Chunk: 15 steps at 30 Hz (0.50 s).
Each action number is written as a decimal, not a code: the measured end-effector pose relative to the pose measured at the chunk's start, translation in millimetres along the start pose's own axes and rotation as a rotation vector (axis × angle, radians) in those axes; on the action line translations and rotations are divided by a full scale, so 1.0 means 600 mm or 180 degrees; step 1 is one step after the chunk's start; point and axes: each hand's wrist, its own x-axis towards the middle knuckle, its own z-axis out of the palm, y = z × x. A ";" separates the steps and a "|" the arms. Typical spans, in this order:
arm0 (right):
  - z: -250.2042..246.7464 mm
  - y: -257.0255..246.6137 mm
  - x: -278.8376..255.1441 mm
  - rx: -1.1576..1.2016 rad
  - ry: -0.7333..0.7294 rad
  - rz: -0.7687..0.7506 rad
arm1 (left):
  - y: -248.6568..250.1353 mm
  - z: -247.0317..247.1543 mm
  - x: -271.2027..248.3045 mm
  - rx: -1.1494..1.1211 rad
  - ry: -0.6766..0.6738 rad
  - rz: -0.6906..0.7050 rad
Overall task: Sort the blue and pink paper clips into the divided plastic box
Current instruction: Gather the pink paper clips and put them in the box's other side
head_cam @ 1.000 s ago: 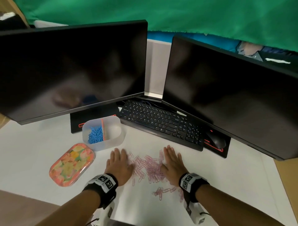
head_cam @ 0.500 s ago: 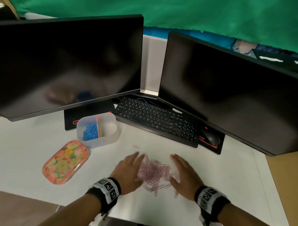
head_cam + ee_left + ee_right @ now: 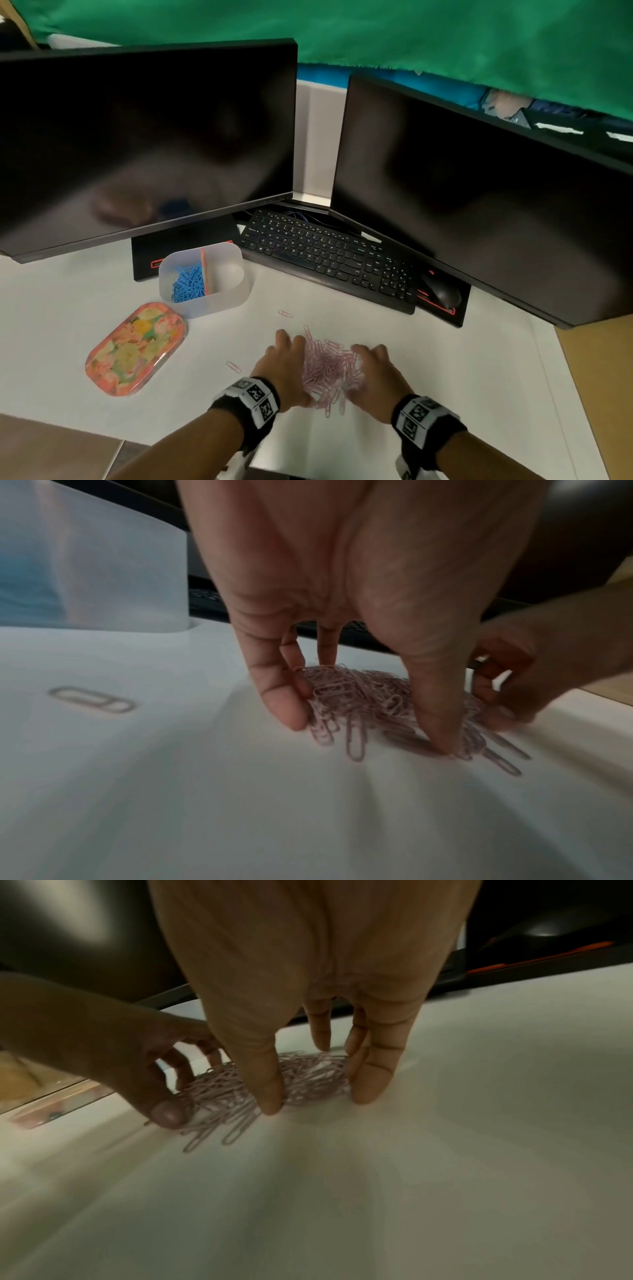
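A heap of pink paper clips (image 3: pixel 330 371) lies on the white desk between my two hands. My left hand (image 3: pixel 286 366) presses against its left side and my right hand (image 3: pixel 376 375) against its right, fingers extended down to the desk. The left wrist view shows my left hand's fingertips (image 3: pixel 291 712) touching the pink heap (image 3: pixel 363 696); the right wrist view shows my right hand's fingertips (image 3: pixel 369 1088) against the heap (image 3: pixel 236 1093). The clear divided box (image 3: pixel 219 303) stands at back left with blue clips (image 3: pixel 188 282) in its left compartment. Two stray pink clips (image 3: pixel 284 313) (image 3: pixel 233 366) lie apart.
A floral oval lid (image 3: pixel 137 347) lies left of the hands. A black keyboard (image 3: pixel 325 260) and mouse (image 3: pixel 442 291) sit behind the heap, under two dark monitors (image 3: pixel 147 137) (image 3: pixel 479 192). The brown desk edge (image 3: pixel 599 377) shows at the right.
Both hands have swept inward from flat and apart, gathering the scattered pink clips into one tight heap between them. Two clips were left outside the heap.
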 end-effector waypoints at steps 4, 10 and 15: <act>0.002 -0.045 0.020 -0.0048 -0.0041 -0.0340 | 0.023 0.009 0.015 -0.0005 0.0058 0.0121; 0.001 -0.062 0.042 -0.0171 0.0066 -0.0556 | 0.022 0.008 0.027 -0.0325 0.0293 0.0283; 0.003 -0.064 0.050 -0.0269 0.0220 -0.0642 | 0.005 0.004 0.026 -0.0532 0.0482 0.0373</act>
